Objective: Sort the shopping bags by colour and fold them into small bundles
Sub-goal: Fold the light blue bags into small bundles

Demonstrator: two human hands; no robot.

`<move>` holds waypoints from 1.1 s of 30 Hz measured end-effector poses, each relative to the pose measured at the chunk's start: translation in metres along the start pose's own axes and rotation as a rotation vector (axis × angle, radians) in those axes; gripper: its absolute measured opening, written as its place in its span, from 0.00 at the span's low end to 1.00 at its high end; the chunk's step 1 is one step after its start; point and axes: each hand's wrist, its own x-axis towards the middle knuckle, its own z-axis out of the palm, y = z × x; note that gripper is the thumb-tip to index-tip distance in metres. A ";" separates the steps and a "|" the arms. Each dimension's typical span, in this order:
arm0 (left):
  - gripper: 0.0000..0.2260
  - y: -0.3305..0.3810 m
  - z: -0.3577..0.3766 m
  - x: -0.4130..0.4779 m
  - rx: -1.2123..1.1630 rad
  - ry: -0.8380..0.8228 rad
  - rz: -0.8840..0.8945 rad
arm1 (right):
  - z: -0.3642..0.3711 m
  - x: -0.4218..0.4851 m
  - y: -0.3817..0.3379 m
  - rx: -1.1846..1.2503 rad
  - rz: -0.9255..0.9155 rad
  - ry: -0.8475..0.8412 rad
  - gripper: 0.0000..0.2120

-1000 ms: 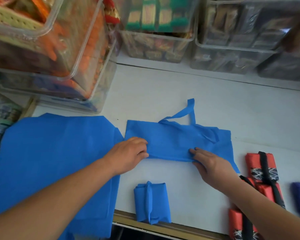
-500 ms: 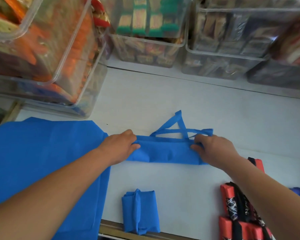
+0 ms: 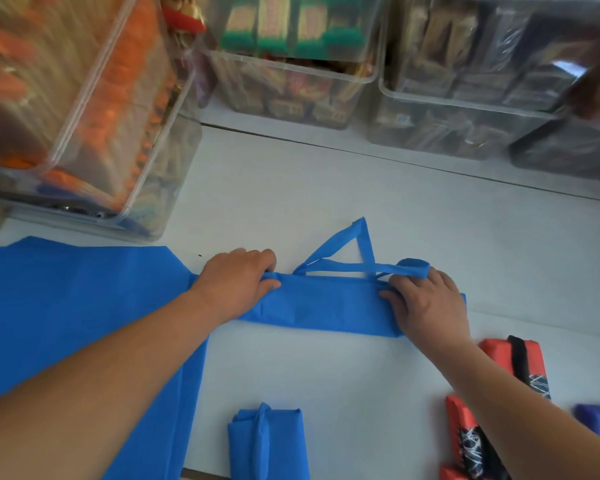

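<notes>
— Fingers (image 3: pixel 257 258) of the left hand (image 3: pixel 236 282): what are they doing?

— They are curled over the far edge of the blue bag (image 3: pixel 326 308), with the thumb laid on the near side of the fold. That hand pinches the cloth at the strip's left end.

— And the right hand (image 3: pixel 426 303)?

— Its fingers (image 3: pixel 411 280) are bent down over the far edge at the right end, and the thumb stretches along the cloth toward the middle. It grips the bag there too. One loop of the handles (image 3: pixel 359 245) curls just beside those fingertips.

— Where does the bag lie?

— It lies on the white surface (image 3: pixel 326 185), about the middle, folded into a long narrow strip that runs left to right between the two hands. The handles stick out past its far edge: one stands up as a triangle, the other lies flat along the edge.

— What lies around it?

— To the left is a flat blue sheet (image 3: pixel 77 306) of bag cloth, spread out under the left forearm, with its corner reaching the strip's left end. I cannot tell whether it is one bag or several. At the near edge sits a blue bundle (image 3: pixel 267 441), wrapped in its own strap. To the right, beside the right forearm, lie red bundles (image 3: pixel 513 362) with black straps and a white scribbled pattern. Past them, at the picture's edge, is a dark purple cloth (image 3: pixel 596 420), too blurred to read.

— And at the back?

— Clear plastic bins (image 3: pixel 291 81) stand stacked along the far side, full of packaged goods. The left one holds orange things, but it is too blurred to say more.
</notes>
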 end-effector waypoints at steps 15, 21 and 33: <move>0.28 0.002 0.059 -0.039 0.136 0.043 0.203 | 0.008 -0.007 0.020 0.101 0.287 -0.336 0.27; 0.30 0.003 0.062 -0.037 0.178 0.010 0.188 | 0.010 -0.006 0.017 0.077 0.297 -0.359 0.25; 0.30 0.001 0.066 -0.034 0.201 -0.005 0.180 | -0.052 -0.012 0.048 0.389 0.511 -0.550 0.21</move>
